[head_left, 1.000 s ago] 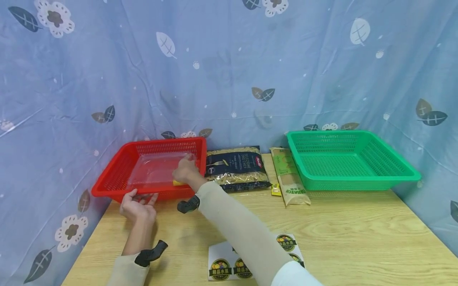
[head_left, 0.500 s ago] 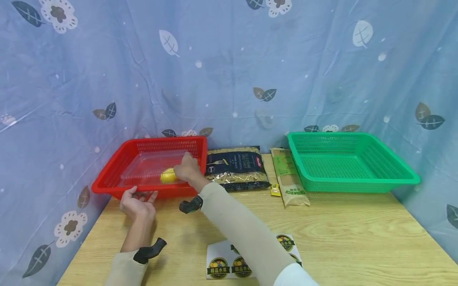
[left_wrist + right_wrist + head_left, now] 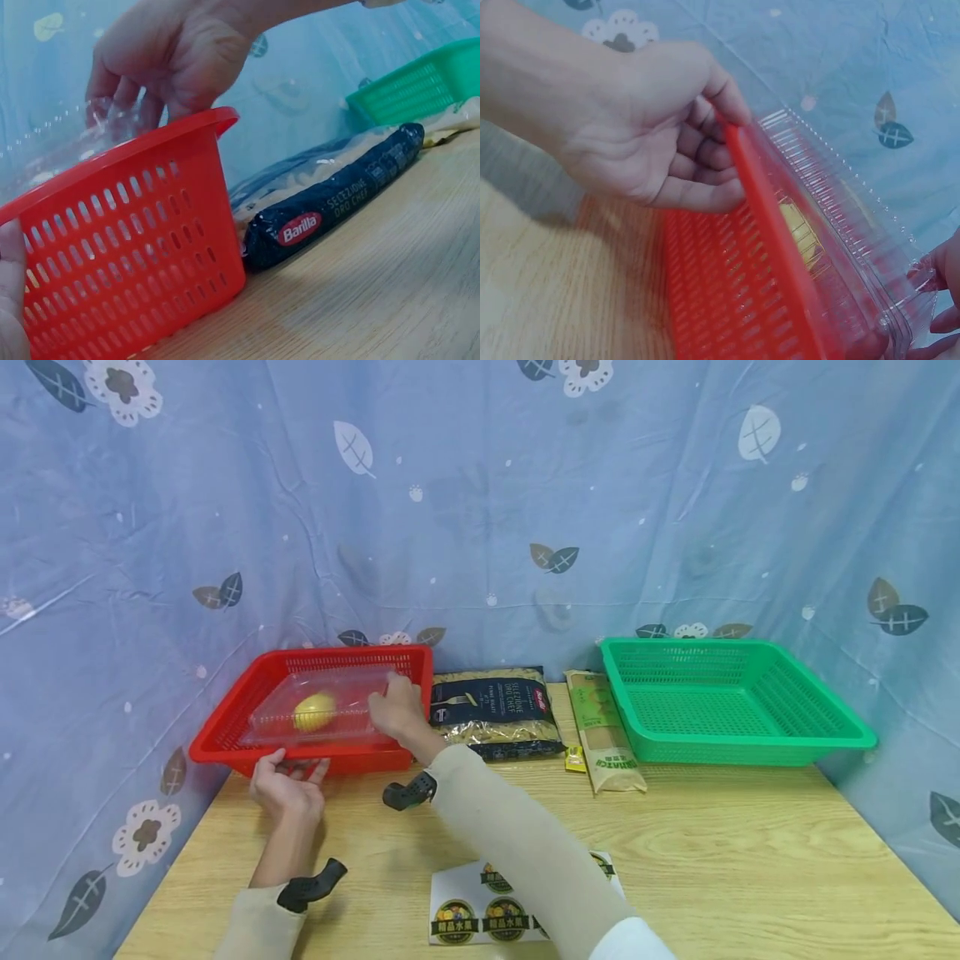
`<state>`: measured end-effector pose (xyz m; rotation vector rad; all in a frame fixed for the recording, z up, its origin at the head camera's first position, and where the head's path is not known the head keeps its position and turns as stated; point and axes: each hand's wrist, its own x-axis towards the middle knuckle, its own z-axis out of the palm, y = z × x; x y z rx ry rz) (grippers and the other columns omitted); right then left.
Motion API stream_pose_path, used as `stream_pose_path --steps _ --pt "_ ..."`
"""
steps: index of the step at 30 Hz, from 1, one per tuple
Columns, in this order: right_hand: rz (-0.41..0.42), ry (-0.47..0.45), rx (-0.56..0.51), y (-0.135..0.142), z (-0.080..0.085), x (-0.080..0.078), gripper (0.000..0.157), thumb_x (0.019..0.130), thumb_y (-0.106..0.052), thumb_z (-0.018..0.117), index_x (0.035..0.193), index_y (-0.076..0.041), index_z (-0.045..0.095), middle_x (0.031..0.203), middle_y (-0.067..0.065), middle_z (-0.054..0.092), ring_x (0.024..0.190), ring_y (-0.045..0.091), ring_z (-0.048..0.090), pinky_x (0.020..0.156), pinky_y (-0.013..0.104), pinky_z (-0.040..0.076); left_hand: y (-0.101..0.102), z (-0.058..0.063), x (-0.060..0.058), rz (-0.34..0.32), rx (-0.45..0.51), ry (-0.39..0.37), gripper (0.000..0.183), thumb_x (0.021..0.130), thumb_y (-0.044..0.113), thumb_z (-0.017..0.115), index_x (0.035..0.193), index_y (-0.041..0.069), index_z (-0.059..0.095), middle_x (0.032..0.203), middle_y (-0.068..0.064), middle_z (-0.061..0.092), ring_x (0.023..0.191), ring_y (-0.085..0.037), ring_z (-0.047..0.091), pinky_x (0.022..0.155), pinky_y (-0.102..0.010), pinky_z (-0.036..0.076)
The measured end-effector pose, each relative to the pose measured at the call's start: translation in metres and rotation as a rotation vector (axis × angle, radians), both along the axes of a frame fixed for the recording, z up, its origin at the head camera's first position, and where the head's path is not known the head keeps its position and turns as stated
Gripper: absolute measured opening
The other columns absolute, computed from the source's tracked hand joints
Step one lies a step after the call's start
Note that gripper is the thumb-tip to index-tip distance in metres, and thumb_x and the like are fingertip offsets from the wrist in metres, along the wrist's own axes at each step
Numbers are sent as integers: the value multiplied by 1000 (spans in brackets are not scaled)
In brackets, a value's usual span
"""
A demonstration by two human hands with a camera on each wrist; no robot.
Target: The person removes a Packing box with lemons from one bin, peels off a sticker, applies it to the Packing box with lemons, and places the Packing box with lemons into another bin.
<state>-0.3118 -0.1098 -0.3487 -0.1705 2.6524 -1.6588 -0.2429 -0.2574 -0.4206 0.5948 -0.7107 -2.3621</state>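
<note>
My left hand (image 3: 287, 789) grips the front rim of the red basket (image 3: 225, 710), thumb at the rim and fingers curled below it, as the right wrist view shows. My right hand (image 3: 397, 708) holds the right end of a clear plastic clamshell box (image 3: 847, 217). The box sits tilted inside the basket, its ridged edge standing above the rim. A round yellow fruit, like a lemon (image 3: 313, 712), shows through the clear plastic left of the right hand. In the left wrist view, the right hand's fingertips are partly hidden behind the basket rim.
Right of the basket lies a bag of Barilla penne (image 3: 491, 710). Beyond it are a small yellow packet (image 3: 575, 758) and a long tan-green package (image 3: 603, 731). A green basket (image 3: 720, 747) stands at the right. A sheet of round stickers (image 3: 457, 902) lies under the right forearm.
The yellow fruit has moved left, from beside the right hand toward the box's middle. The right hand has risen slightly, tilting the box. The left hand stays at the basket rim.
</note>
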Motion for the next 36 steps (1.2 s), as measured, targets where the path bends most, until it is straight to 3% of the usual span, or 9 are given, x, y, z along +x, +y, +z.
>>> stream_pose_path --steps 4,8,13,17,22,25,28,30,36 --pt "5 40 -12 4 8 0 52 99 -17 59 150 -10 49 100 6 66 73 16 63 63 31 57 -1 1 -1 -2 -5 1 7 97 14 52 94 8 55 77 -7 60 56 -24 56 64 -42 61" --pt "3 57 -30 11 19 2 55 98 -18 61 152 -13 48 122 7 65 93 19 60 81 37 59 -1 2 -1 -4 -22 1 7 98 15 52 96 8 55 79 -6 59 57 -23 56 64 -41 60" --pt "26 71 -70 22 30 6 59 98 -15 58 155 -12 42 133 10 62 97 23 60 84 41 59 0 3 -1 2 -16 2 8 97 13 51 93 8 55 69 -6 57 55 -23 55 62 -41 60" --pt "27 56 -125 32 36 9 58 98 -14 58 154 -14 43 118 10 65 82 21 58 68 34 59 0 3 1 10 -7 5 9 97 13 52 92 6 54 66 -6 56 53 -24 55 59 -41 60" --pt "23 83 -161 47 41 10 56 96 -11 56 152 -15 47 71 5 56 48 19 48 46 27 43 1 4 1 -8 -18 18 8 98 14 52 95 7 55 68 -6 57 57 -23 57 61 -39 60" --pt "14 72 -195 59 42 12 57 95 -11 57 151 -16 48 66 2 51 41 14 38 42 25 37 3 4 2 -26 -13 26 8 98 13 51 96 7 55 67 -6 57 58 -23 57 62 -39 61" --pt "18 37 -284 71 43 16 59 94 -9 59 152 -16 47 85 4 63 42 11 36 44 25 40 4 3 4 -40 -9 31 9 99 13 50 97 6 56 68 -6 58 59 -23 58 64 -39 61" --pt "30 18 -354 79 44 19 60 93 -7 59 152 -15 47 108 5 67 46 11 41 47 25 45 3 3 4 -41 -10 31 9 99 13 50 97 6 56 69 -7 59 59 -23 59 65 -40 61" --pt "43 1 -407 101 49 24 63 92 -6 59 153 -12 45 144 9 56 55 15 57 58 30 57 0 3 5 -30 -11 27 9 98 14 52 96 6 56 69 -6 60 59 -22 59 65 -39 61"
